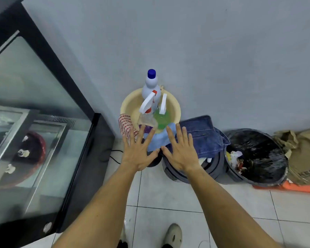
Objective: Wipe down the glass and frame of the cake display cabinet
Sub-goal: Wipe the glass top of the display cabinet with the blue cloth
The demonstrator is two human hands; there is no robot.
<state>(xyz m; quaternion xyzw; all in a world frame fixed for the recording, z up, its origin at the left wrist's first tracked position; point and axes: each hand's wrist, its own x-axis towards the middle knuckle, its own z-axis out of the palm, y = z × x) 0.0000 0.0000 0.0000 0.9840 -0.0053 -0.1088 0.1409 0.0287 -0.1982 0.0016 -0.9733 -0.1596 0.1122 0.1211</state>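
Note:
The cake display cabinet stands at the left, with a black frame and glass panes; cakes show inside. A cream basin by the wall holds a clear spray bottle, a green spray bottle and a white bottle with a blue cap. A light blue cloth and a red checked cloth hang over the basin's near rim. My left hand and my right hand are stretched out flat, fingers spread, just in front of the basin and over the blue cloth, holding nothing.
Folded denim clothing lies on a dark bucket right of the basin. A black rubbish bin with waste stands further right, then a brown paper sack. A cable runs on the white tiled floor. My shoes show at the bottom.

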